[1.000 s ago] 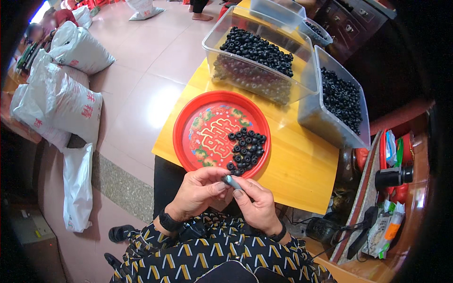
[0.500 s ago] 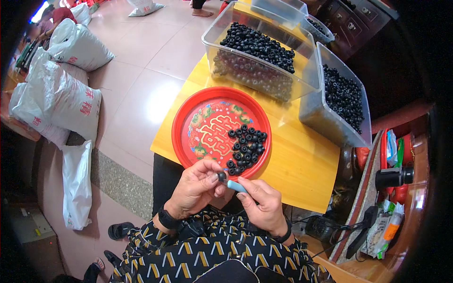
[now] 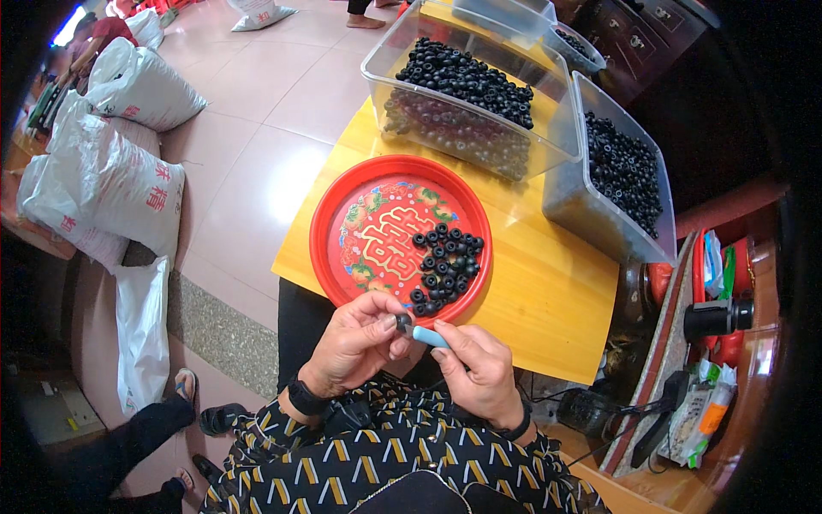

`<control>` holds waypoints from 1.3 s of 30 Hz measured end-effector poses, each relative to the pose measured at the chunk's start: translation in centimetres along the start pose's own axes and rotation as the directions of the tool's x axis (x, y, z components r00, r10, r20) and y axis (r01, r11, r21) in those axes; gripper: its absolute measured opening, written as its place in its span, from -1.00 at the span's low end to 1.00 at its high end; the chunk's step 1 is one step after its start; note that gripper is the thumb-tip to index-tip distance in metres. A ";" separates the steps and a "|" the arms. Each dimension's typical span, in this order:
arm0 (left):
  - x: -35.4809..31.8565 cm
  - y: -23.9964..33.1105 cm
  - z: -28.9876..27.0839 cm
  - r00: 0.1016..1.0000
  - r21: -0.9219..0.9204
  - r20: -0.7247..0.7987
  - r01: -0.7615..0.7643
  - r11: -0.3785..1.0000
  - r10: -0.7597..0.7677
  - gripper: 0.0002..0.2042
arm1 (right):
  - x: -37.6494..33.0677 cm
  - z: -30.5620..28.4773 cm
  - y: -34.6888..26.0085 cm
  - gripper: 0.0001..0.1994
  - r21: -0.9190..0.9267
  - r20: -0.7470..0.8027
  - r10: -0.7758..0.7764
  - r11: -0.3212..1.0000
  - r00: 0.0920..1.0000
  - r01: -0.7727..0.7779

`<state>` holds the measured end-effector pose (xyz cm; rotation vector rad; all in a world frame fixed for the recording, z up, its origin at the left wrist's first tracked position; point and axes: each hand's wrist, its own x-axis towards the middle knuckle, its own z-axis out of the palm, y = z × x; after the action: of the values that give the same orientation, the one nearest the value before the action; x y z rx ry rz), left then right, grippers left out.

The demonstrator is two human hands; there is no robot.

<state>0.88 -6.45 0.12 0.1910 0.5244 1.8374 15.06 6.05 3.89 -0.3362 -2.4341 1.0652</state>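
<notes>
Right at the near edge of the red tray (image 3: 342,206), the left hand (image 3: 355,343) has its grip closed on a small black ring (image 3: 402,322), pinched between thumb and fingertips; the right hand (image 3: 479,368) has its grip closed round a short light-blue tool (image 3: 430,336), whose long axis runs from lower right up toward the left, so that its tip meets the ring or stands just beside it, and I cannot tell which; the ring thus lies directly left of the tool's tip, and the two hands are drawn close together over the lap, both equally near the piece; the left wrist, with a dark watch band (image 3: 304,399), is bent inward with the palm turned toward the right hand, while the right hand lies knuckles up with its fingers curled along the tool; outward from the hands, a heap of like black rings (image 3: 445,265) sits on the right half of the tray, just beyond the fingers; the tray rests on a yellow table (image 3: 548,300); farther off stand two clear plastic bins (image 3: 462,128), both heaped with black rings, one at the far middle and one at the far right; white sacks (image 3: 111,188) stand on the tiled floor to the left.
</notes>
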 end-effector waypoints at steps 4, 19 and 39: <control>0.0 0.0 0.0 1.000 -0.019 0.006 0.021 1.000 -0.021 -0.83 | -0.1 -0.1 -0.1 -0.66 -0.006 -0.007 -0.001 1.000 1.000 0.001; -0.6 -0.5 1.5 0.982 0.067 0.182 0.034 0.997 -0.046 -0.85 | 0.0 0.0 2.1 -0.64 -0.269 -0.216 0.029 0.959 0.976 -0.088; 0.7 -1.3 1.8 0.984 0.005 0.062 0.165 0.986 -0.165 -0.86 | 0.9 -0.1 -0.6 -0.72 0.734 0.240 0.415 0.514 0.878 -0.444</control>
<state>2.42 -4.99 1.07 0.1980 0.4827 1.6650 14.38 6.10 4.66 -0.6352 -1.6692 2.2310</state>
